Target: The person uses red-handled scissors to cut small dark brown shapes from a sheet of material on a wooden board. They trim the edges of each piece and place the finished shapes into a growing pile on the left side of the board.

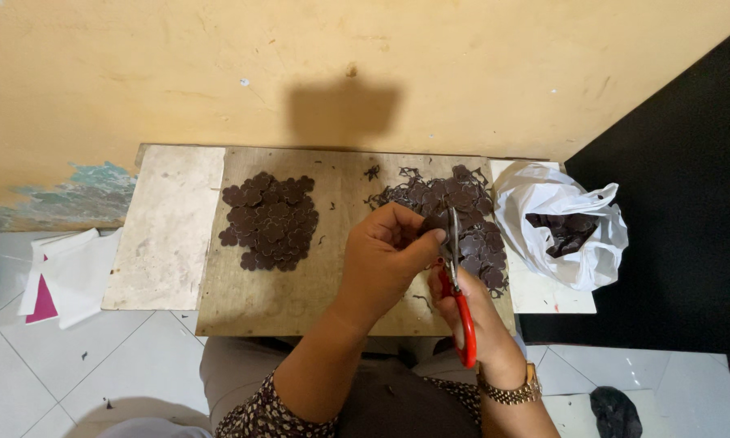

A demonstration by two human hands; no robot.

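Left hand [385, 255]: fingers curled and pressed together, pinching a small dark brown cut-out piece [431, 223] above the desk [259, 300]. Right hand [470, 312]: fingers closed through the red handles of the scissors [455, 276], blades raised against the piece. Trimmed flower-shaped pieces [271, 221] lie left; untrimmed pile [466, 219] right; white plastic bag [543, 195] far right.

Held piece [431, 221] hidden (by fingers)
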